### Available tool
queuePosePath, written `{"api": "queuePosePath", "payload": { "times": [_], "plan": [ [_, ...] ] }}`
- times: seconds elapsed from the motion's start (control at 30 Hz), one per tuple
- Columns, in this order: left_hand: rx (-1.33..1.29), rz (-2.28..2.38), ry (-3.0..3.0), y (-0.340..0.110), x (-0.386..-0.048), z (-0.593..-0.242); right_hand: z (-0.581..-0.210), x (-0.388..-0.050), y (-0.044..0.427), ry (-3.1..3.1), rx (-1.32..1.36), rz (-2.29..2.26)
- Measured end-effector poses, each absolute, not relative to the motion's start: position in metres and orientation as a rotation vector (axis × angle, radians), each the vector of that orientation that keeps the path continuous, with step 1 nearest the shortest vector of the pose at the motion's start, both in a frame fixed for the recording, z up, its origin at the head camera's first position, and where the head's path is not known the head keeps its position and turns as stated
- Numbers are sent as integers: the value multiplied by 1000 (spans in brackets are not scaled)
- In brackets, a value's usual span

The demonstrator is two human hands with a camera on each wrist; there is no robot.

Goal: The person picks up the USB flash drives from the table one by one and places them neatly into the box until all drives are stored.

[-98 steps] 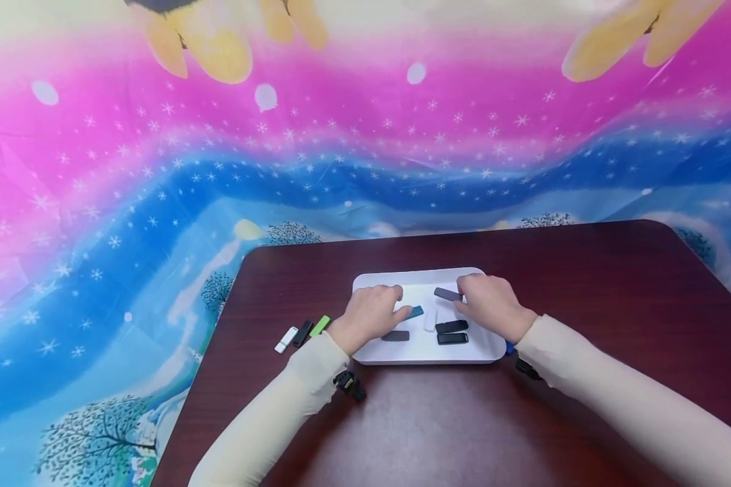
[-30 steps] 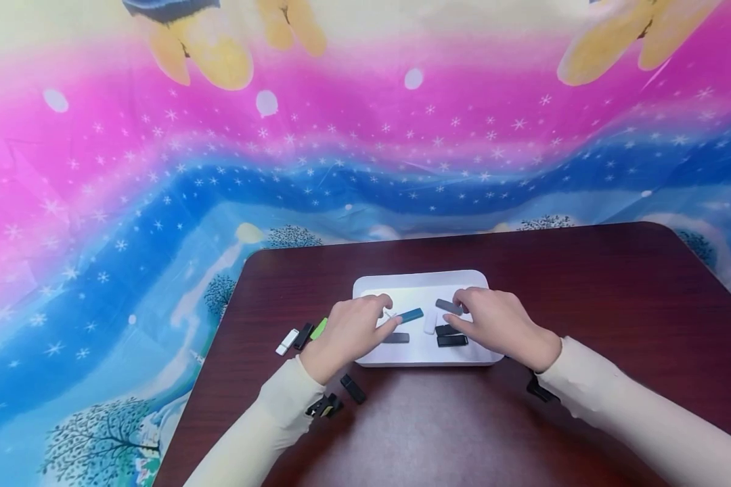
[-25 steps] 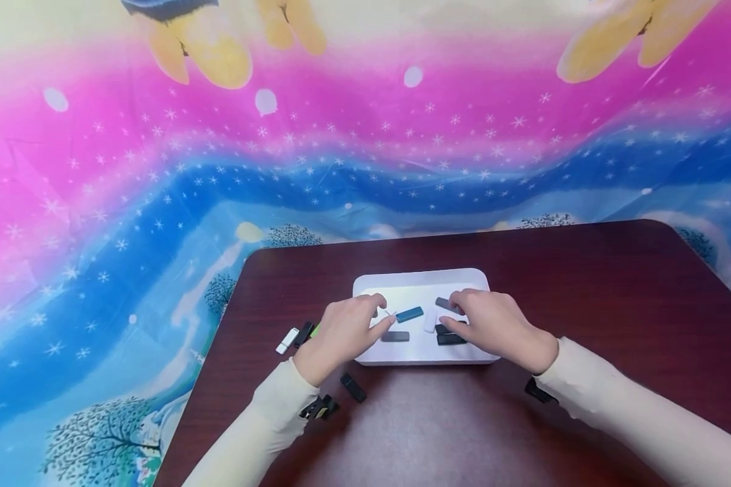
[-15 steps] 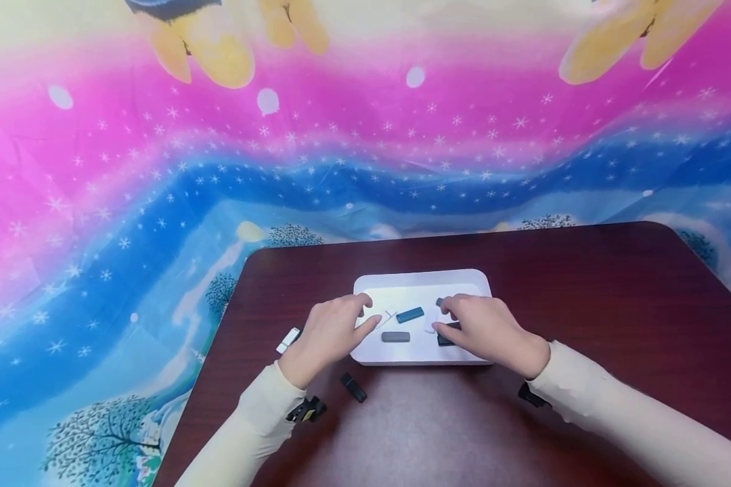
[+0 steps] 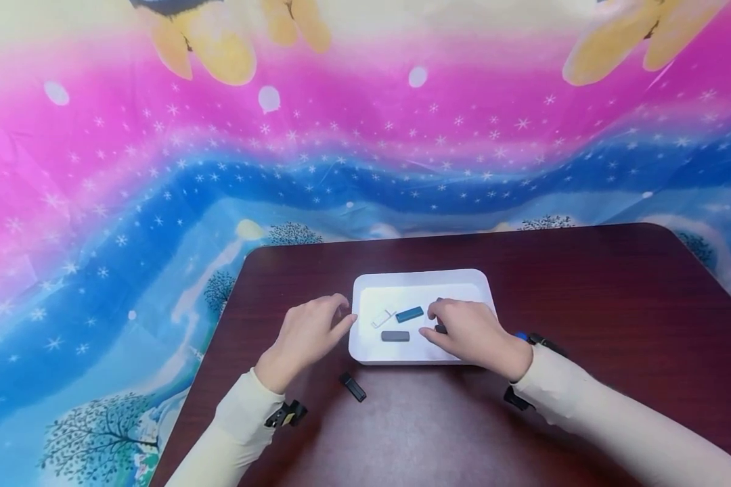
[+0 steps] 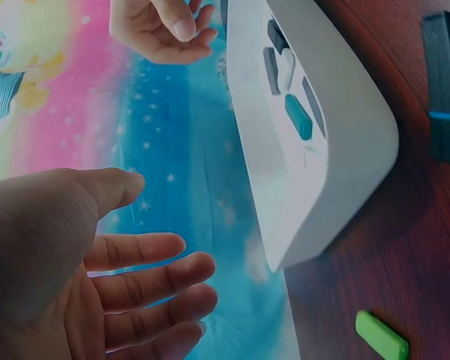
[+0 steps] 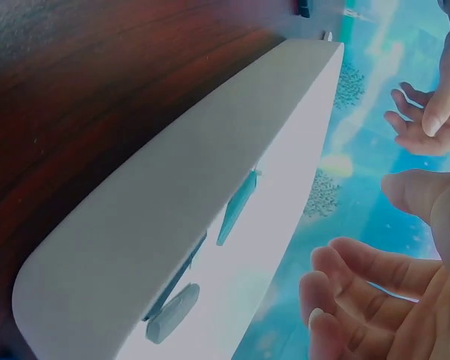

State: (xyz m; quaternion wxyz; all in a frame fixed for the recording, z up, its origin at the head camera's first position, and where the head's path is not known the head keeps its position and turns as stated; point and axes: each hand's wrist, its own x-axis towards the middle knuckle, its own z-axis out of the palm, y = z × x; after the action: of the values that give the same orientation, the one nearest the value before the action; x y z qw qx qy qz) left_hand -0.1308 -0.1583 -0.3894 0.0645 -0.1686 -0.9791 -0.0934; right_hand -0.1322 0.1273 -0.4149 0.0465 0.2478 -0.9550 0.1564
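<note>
My left hand [image 5: 307, 335] hovers at the left end of a white tray [image 5: 365, 353], fingers loosely bent and holding nothing. Over the tray's right part is my right hand [image 5: 472, 335]; its palm and fingers [image 7: 375, 277] look bare in the right wrist view. Inside the tray lie a teal USB stick [image 5: 409, 314], a grey USB stick [image 5: 395, 336] and a white, clear-looking stick [image 5: 381, 318]. Darker sticks, including a black one [image 6: 276, 34], show at the tray's far end in the left wrist view; my right hand mostly hides them from the head view.
A black USB stick [image 5: 353, 387] lies on the dark wooden table [image 5: 438, 419] in front of the tray. A green stick [image 6: 382, 337] is on the table left of the tray. A blue thing [image 5: 520, 336] shows partly beside my right wrist. A patterned cloth [image 5: 365, 135] hangs behind.
My left hand has moved left, off the tray, uncovering the white stick and covering the sticks on the table. My right hand has shifted left over the dark sticks. The sticks in view stay put.
</note>
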Motion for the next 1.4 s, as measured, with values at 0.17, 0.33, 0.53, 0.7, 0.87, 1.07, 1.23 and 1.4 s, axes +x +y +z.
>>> {"api": "queuePosePath", "payload": {
  "times": [0.17, 0.33, 0.53, 0.7, 0.87, 1.07, 1.23, 1.4],
  "plan": [
    [-423, -311, -2995, -171, -129, -391, -418, -132, 122, -2910, 758, 480],
    [-378, -314, -3004, -185, -129, -395, -420, -132, 118, -2896, 774, 474],
    [-343, -299, -3003, -199, -130, -407, -424, -132, 113, -2895, 789, 463],
    [-305, -298, -3046, -205, -134, -422, -428, -131, 107, -2880, 802, 481],
    [-287, -280, -3095, -210, -138, -437, -432, -127, 99, -2845, 837, 479],
    [-271, -271, -3091, -211, -144, -446, -432, -127, 87, -2807, 873, 494],
    [-278, -273, -3099, -210, -147, -452, -430, -128, 73, -2827, 902, 474],
    [-285, -226, -3094, -210, -148, -458, -429, -129, 61, -2841, 930, 466]
  ]
}}
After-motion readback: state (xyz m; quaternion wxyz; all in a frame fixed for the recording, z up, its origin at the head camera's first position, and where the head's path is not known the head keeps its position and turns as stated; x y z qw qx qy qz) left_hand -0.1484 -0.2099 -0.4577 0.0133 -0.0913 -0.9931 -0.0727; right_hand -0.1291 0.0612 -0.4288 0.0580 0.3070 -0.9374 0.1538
